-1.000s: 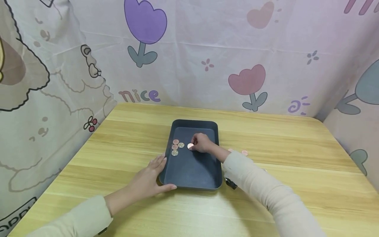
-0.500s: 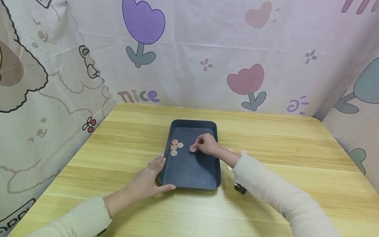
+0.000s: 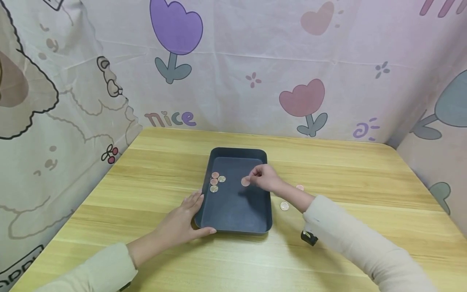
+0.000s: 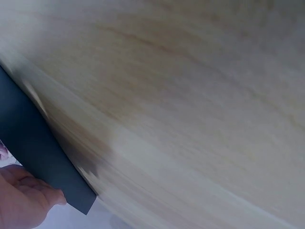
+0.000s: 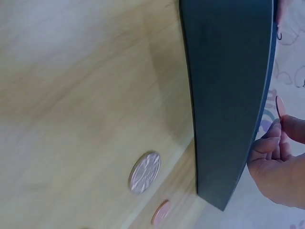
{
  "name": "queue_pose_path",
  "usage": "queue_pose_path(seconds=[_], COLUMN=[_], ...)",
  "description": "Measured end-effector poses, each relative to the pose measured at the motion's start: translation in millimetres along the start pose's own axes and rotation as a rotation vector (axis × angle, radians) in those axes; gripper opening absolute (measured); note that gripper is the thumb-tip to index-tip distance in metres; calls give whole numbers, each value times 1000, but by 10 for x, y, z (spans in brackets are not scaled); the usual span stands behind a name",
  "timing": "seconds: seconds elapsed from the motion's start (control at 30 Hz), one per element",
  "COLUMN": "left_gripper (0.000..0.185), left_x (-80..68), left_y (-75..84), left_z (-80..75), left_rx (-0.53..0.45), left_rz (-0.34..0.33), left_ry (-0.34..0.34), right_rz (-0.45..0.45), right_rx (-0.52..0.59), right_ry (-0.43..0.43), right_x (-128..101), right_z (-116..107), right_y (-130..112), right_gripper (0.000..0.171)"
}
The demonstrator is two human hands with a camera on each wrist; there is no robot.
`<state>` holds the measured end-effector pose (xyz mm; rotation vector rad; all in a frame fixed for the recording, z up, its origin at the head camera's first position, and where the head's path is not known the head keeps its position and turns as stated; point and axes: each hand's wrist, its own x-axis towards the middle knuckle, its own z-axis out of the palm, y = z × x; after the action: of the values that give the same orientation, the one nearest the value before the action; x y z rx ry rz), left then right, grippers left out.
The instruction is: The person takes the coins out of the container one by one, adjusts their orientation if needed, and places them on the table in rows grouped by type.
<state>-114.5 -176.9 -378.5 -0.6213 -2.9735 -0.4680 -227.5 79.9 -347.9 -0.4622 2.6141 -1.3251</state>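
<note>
Wooden table (image 3: 365,178), tulip-print cloth backdrop (image 3: 255,61)

your right hand (image 3: 267,179) has drawn back toward the right rim of the tray (image 3: 233,225), carrying the pinched coin (image 3: 245,182) away from the coin cluster (image 3: 216,181). your sleeve has uncovered a table coin (image 3: 284,206).

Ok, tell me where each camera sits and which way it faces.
Head: worn on the head, looking down at the tray, coins and table; both hands and sleeves show.
Left wrist: on the left wrist, facing the table; left hand against the tray's edge.
Right wrist: on the right wrist, facing the tray's outer wall; right hand shows.
All share the tray.
</note>
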Motion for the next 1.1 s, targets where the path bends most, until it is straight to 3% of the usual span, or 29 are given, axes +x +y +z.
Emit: queue_pose_path(seconds=[0.27,1.1], left_gripper=[98,98], left_x=[-2,-8], left_y=[1,-5], left_z=[1,23], left_rx=[-5,-13], left_rz=[-4,-10], left_ry=[-1,10], right_rz=[68,226], right_rx=[75,60], right_ry=[-2,76], right_x=[-170,-582], right_z=[-198,-789], right_y=[73,566], right_gripper=[13,17])
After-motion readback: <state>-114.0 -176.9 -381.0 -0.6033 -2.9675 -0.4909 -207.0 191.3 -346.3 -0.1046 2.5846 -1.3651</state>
